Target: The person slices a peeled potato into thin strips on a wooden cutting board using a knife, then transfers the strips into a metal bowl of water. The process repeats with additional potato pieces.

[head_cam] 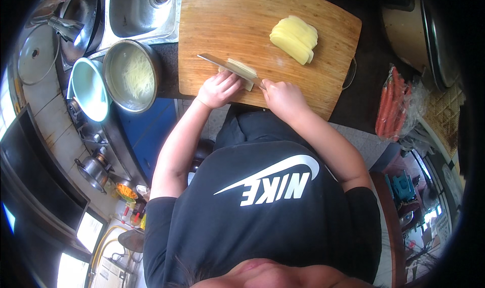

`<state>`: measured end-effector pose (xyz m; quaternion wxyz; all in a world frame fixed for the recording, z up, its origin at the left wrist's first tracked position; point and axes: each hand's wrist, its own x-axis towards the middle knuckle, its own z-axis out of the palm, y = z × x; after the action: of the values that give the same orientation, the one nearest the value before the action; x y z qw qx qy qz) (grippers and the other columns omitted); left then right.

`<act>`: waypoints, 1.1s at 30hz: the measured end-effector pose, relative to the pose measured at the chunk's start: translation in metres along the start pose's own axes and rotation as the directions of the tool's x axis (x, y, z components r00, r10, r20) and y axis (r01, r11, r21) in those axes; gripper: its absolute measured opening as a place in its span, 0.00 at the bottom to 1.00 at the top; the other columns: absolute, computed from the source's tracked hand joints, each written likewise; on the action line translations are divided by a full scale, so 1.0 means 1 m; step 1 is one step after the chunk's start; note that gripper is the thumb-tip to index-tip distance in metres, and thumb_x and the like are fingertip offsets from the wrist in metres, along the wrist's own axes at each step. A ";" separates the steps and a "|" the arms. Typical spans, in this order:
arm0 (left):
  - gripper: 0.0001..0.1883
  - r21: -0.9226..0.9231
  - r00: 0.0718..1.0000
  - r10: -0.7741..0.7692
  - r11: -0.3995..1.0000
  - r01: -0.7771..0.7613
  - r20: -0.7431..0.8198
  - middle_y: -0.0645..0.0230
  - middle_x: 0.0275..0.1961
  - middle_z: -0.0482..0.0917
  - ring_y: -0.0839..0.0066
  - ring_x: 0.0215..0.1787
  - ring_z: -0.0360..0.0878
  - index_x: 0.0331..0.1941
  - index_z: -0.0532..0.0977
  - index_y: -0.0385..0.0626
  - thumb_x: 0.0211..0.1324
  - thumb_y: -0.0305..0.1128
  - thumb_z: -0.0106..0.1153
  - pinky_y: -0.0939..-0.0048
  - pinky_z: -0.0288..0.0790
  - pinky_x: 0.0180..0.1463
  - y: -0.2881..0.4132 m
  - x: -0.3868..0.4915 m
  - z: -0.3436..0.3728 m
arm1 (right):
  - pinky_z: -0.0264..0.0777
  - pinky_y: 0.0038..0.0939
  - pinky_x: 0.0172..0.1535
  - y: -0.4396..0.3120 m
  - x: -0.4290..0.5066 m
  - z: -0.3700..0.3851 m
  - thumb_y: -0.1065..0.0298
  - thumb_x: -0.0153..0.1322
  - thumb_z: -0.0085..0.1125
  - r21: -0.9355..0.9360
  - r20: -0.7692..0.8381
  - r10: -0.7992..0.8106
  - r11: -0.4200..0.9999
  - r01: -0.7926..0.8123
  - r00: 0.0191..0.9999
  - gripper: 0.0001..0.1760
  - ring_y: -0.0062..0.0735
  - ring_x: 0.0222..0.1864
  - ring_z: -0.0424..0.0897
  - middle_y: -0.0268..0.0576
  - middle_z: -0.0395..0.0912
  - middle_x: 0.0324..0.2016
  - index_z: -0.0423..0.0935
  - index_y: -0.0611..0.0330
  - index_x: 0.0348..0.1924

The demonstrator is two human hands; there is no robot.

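Observation:
My right hand (284, 98) is closed around the handle of a cleaver (228, 66), whose blade lies across a small stack of pale potato slices (243, 66) near the front edge of the wooden cutting board (235, 19). The fingertips of my left hand (219, 90) press on the slices beside the blade. Further back on the right of the board rests a fanned pile of yellow potato slices (294, 39). Left of the board, a metal bowl (113, 75) holds thin pale shreds (139, 75) in water.
A light-blue bowl (89, 89) stands left of the metal bowl. The steel sink (140, 15) adjoins the board's back left. On the right are a plastic bag of red sausages (394, 104) and a large pot (405, 34). A wok (77, 26) and a stove pot (93, 172) are at the left.

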<state>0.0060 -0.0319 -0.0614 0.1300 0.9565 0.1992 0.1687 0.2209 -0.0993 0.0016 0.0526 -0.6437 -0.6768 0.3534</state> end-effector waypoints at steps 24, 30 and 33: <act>0.10 0.033 0.999 0.025 0.999 -0.025 -0.021 0.66 0.44 0.80 0.69 0.46 0.80 0.36 0.79 0.48 0.48 0.34 0.60 0.73 0.75 0.41 0.000 -0.001 0.001 | 0.75 0.46 0.29 0.005 0.008 0.003 0.60 0.71 0.52 0.037 0.055 0.029 0.999 -0.031 0.998 0.13 0.51 0.24 0.81 0.51 0.78 0.18 0.78 0.58 0.30; 0.08 0.031 1.000 0.015 0.999 -0.016 0.016 0.71 0.38 0.81 0.71 0.42 0.81 0.34 0.81 0.51 0.47 0.34 0.60 0.73 0.74 0.43 0.000 -0.004 -0.002 | 0.75 0.46 0.27 0.003 -0.008 0.006 0.64 0.70 0.52 -0.022 0.052 0.014 1.000 -0.012 0.999 0.08 0.49 0.23 0.81 0.51 0.78 0.17 0.75 0.58 0.29; 0.08 0.061 1.000 0.023 0.998 -0.024 0.017 0.73 0.36 0.81 0.72 0.41 0.80 0.33 0.81 0.53 0.46 0.34 0.60 0.74 0.74 0.42 0.002 -0.002 -0.003 | 0.75 0.45 0.27 0.003 -0.008 0.007 0.66 0.69 0.52 0.014 0.029 0.016 1.000 -0.016 0.999 0.07 0.49 0.23 0.81 0.51 0.78 0.17 0.74 0.59 0.28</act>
<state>0.0033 -0.0337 -0.0584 0.1004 0.9637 0.1918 0.1562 0.2207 -0.1100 -0.0017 0.0446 -0.6437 -0.6698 0.3676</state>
